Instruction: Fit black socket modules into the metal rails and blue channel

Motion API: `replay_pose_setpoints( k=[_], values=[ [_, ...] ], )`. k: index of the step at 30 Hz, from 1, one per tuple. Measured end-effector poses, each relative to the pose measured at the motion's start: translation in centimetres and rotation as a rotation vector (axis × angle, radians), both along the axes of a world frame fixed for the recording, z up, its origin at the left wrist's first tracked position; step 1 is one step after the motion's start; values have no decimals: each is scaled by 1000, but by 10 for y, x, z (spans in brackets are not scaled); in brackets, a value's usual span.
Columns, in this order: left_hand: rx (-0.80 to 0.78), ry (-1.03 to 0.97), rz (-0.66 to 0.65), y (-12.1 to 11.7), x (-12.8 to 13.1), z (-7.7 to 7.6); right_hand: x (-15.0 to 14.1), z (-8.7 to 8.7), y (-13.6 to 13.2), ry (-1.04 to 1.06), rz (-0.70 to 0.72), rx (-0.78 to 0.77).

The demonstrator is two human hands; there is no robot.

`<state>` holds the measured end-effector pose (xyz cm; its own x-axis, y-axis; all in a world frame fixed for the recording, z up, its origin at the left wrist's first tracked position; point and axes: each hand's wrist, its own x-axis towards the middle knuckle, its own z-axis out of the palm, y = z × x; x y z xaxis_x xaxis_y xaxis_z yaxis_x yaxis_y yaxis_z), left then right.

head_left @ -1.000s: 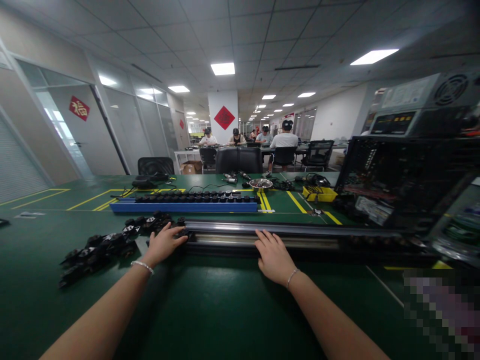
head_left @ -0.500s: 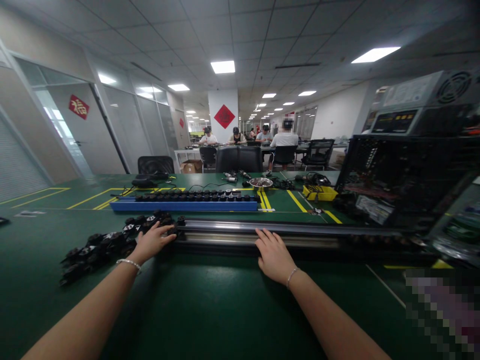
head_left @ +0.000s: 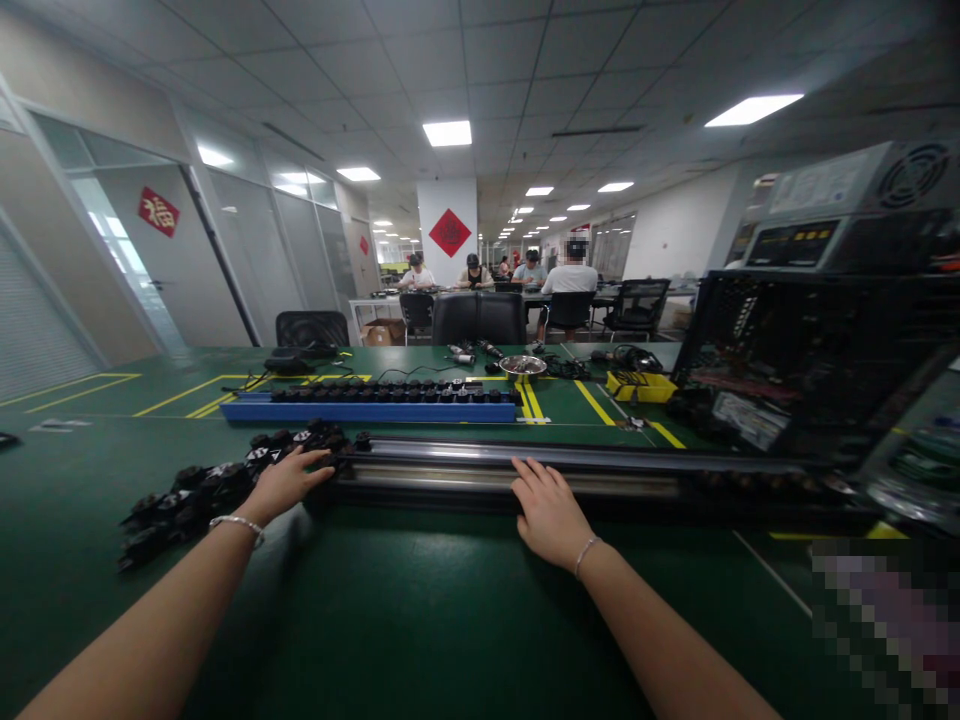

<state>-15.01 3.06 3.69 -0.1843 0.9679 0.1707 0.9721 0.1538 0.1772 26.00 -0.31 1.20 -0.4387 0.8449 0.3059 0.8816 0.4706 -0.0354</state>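
Note:
A long metal rail (head_left: 600, 470) lies across the green table (head_left: 420, 620) in front of me. My right hand (head_left: 547, 512) rests flat on the rail's near edge, fingers stretched out. At the rail's left end my left hand (head_left: 283, 483) reaches into a heap of small black parts (head_left: 202, 490). Its fingers lie over the parts. Whether they grip one is hidden.
A blue tray (head_left: 367, 411) with a row of black parts lies behind the rail. Farther back are a metal bowl (head_left: 523, 366) and a yellow bin (head_left: 640, 386). An open black computer case (head_left: 810, 350) stands at the right. Several people sit at a far table.
My left hand has slid left from the rail's end onto the heap of black parts. My right hand has stayed on the rail.

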Motion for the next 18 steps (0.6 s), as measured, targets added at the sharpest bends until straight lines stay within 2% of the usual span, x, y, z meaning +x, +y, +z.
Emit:
replay_pose_setpoints(
  k=[3, 9, 18],
  values=[
    [-74, -94, -6, -2, -5, 4, 0, 0, 0, 1, 0, 2],
    [-103, -167, 43, 1, -20, 2, 1, 0, 0, 0, 2, 0],
    [23, -81, 103, 1, -27, 5, 0, 0, 0, -7, -2, -11]
  ],
)
